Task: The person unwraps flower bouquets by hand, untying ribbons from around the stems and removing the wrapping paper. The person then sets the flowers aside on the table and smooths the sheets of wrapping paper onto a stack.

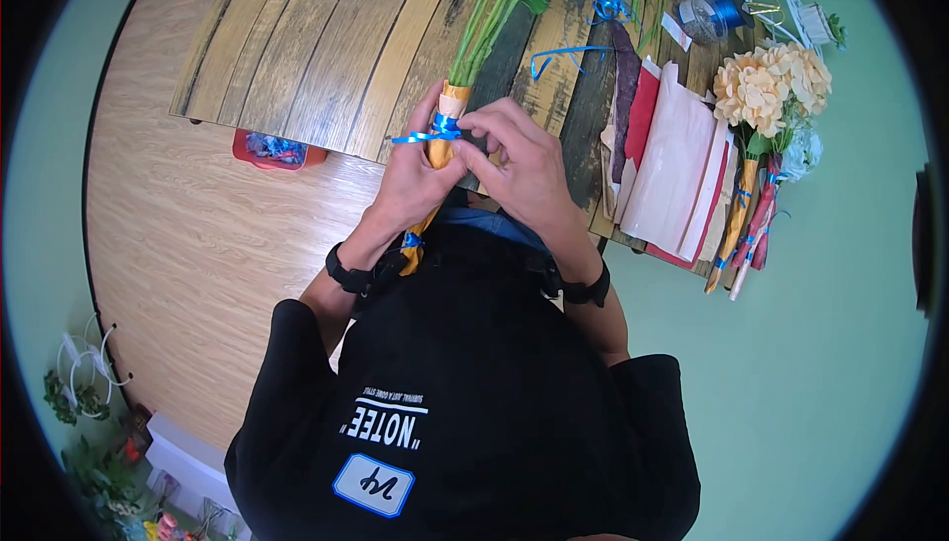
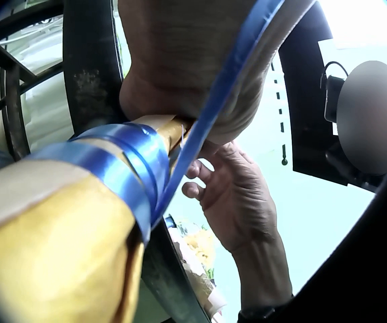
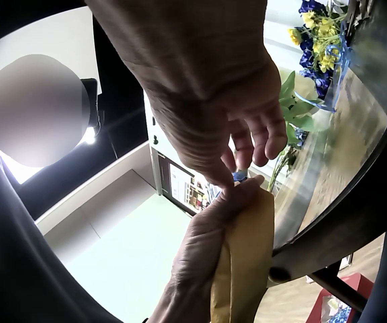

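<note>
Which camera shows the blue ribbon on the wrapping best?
The left wrist view: the ribbon looks large, its bands distinct. The head view shows it smaller, from above; the right wrist view, only a blue sliver, mostly hidden.

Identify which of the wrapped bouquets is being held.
The one with long green stems above a golden wrap, gripped by the left hand; the peach hydrangeas and their red-wrapped neighbour lie at the table's right.

Both hands [image 1: 417, 185] together, fingers [image 1: 502, 132] bent

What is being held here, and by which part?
The left hand grips a bouquet by its wrapped stems, near the blue ribbon; whether the right hand pinches anything is unclear.
</note>
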A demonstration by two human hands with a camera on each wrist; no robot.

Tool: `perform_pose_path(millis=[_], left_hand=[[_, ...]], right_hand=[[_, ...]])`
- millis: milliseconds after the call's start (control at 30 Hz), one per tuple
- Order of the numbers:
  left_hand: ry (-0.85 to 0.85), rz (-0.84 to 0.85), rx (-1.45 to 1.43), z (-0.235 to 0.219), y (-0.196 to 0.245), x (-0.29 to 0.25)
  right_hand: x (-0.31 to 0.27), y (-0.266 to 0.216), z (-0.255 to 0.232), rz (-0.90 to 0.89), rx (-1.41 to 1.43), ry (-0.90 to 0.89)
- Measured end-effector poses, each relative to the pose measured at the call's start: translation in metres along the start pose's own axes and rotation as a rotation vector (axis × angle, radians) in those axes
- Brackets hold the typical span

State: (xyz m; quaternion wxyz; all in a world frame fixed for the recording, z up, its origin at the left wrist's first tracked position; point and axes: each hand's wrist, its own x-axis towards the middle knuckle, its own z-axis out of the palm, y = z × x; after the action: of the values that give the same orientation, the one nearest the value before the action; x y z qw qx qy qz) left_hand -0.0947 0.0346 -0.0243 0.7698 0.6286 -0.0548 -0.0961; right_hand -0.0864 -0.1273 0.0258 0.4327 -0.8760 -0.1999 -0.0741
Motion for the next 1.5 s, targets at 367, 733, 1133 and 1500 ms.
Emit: perform_pose_path(millis=[367, 733, 1133, 1500], left_hand=[[-0.003, 0.052, 0.028, 0.000, -0.002, 0.001], [0.000, 0.063, 0.054, -0.004, -0.002, 0.003], [-0.014, -0.013, -0.067, -0.004, -0.005, 0.002], [-0.006, -0.026, 0.013, -0.006, 0.000, 0.002]], right_hand=[[0.004, 0.006, 0.006, -0.040, 0.130, 0.046], [-0.006, 0.028, 0.017, 0.082, 0.627, 0.038], [-0.003, 0.013, 0.010, 0.025, 0.267, -0.006], [-0.011, 0.028, -0.001, 0.257, 0.865, -0.046]])
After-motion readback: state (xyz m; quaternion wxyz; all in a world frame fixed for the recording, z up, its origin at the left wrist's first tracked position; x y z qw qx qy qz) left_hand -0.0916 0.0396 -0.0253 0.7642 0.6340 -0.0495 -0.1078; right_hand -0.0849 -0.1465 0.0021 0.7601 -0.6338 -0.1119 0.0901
